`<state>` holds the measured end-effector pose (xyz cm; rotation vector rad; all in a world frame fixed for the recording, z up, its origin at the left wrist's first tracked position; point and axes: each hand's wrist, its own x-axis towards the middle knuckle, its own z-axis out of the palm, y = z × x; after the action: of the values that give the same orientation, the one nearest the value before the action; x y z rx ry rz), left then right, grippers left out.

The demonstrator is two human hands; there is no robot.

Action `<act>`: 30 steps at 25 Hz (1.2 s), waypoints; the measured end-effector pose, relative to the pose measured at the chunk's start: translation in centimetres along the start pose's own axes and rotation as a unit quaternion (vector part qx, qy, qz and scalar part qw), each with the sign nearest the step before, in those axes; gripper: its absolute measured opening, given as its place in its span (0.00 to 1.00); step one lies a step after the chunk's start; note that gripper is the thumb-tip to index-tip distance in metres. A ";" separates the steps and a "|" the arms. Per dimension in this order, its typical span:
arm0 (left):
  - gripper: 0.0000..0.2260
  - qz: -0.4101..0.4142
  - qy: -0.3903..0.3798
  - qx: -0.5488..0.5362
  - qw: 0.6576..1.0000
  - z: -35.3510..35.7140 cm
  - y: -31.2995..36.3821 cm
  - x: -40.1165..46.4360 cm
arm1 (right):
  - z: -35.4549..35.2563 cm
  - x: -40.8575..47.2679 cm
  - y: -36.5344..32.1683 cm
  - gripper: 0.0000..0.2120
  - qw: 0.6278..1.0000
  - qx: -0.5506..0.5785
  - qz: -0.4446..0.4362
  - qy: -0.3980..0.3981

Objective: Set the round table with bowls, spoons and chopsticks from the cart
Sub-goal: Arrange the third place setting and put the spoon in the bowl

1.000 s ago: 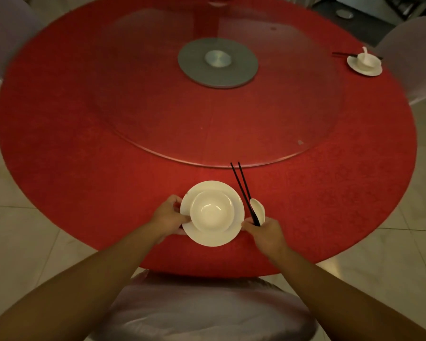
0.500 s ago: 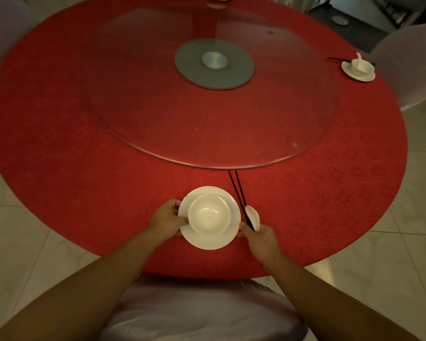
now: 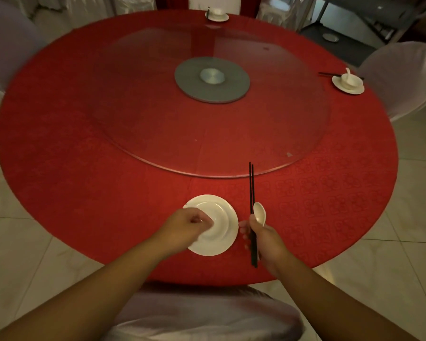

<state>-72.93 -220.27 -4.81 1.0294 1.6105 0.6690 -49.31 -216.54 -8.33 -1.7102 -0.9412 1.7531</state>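
A white saucer (image 3: 228, 238) with a white bowl (image 3: 219, 215) on it sits near the front edge of the round red table (image 3: 84, 188). My left hand (image 3: 186, 226) hovers over the bowl's left side with its fingers curled; whether it touches the bowl is unclear. My right hand (image 3: 263, 237), just right of the saucer, grips a pair of black chopsticks (image 3: 251, 190) pointing away from me and a white spoon (image 3: 259, 212).
A glass turntable (image 3: 268, 124) with a grey hub (image 3: 212, 80) covers the table's middle. Set places with bowl, saucer and chopsticks lie at the right (image 3: 348, 81) and the far side (image 3: 217, 14). White-covered chairs stand at the front (image 3: 202, 313), right (image 3: 401, 77) and left (image 3: 7, 40).
My left hand has moved from the saucer's left rim to over the bowl. My right hand has let go of the saucer's rim and turned the chopsticks to point straight away.
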 end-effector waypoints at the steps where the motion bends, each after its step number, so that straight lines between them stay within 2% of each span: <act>1: 0.04 -0.029 -0.058 -0.004 0.998 1.3 0.5 -0.5 | 0.3 -0.1 -0.5 0.22 1.000 0.020 0.006 -0.015; 3: 0.11 -0.094 -0.137 -0.002 0.986 3.9 0.8 -0.7 | 1.1 -0.3 -1.3 0.22 0.998 0.055 0.010 -0.042; 5: 0.18 -0.123 -0.195 -0.032 0.973 6.0 0.5 -0.3 | 1.9 -0.6 -1.9 0.22 0.994 0.083 0.011 -0.067; 7: 0.17 -0.126 -0.219 -0.094 0.963 7.1 0.4 0.2 | 2.4 -0.8 -2.1 0.21 0.992 0.100 0.012 -0.077; 12: 0.14 -0.152 -0.188 -0.176 0.954 8.1 -0.4 0.6 | 2.3 -0.9 -1.7 0.22 0.995 0.075 -0.001 -0.071; 17: 0.12 -0.180 -0.197 -0.243 0.933 8.9 -1.6 0.5 | 1.3 -1.5 -0.9 0.23 0.996 0.021 -0.002 -0.091; 22: 0.06 -0.186 -0.221 -0.259 0.922 9.3 -2.7 0.1 | -0.1 -1.6 0.6 0.22 0.997 -0.070 -0.005 0.016; 24: 0.07 -0.207 -0.235 -0.268 0.911 9.7 -3.0 -0.1 | -0.7 -1.5 1.5 0.20 0.996 -0.085 0.016 0.035; 30: 0.14 -0.252 -0.212 -0.310 0.892 10.4 -4.0 -0.3 | -0.7 -1.2 3.7 0.11 0.998 -0.039 0.057 -0.010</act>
<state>-64.08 -223.26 -10.88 0.2341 1.0881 0.4981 -48.09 -219.70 -10.34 -1.8316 -0.9490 1.8302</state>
